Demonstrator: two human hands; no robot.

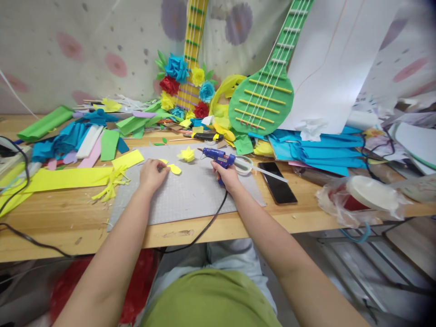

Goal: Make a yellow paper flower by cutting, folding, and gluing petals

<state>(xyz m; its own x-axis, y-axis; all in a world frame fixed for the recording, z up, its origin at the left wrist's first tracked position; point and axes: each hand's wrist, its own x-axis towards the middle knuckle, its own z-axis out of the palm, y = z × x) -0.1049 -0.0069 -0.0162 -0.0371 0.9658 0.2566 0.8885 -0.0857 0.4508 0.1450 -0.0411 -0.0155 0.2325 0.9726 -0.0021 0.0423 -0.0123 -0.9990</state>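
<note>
Glue gun (220, 157), blue: gripped by right hand (228, 176) above grey mat (190, 200). Left hand (153, 175): half curled beside yellow petals (175, 170); whether one is pinched cannot be told. Flower (187, 155): yellow, point-petalled, laid on mat between the hands.

The person is wearing a green top (211, 299); its green is leaning a little toward yellow, like a young leaf; it is looking plain and is making a round shape at the front; the person is also wearing pants (233, 254) in a pale, washed-out blue; soft creases are running over their cloth; the left arm (117, 243) and the right arm (282, 250) are showing bare and are getting thinner toward the wrists; the left hand (152, 176) and the right hand (227, 176) are showing bare too.
</note>
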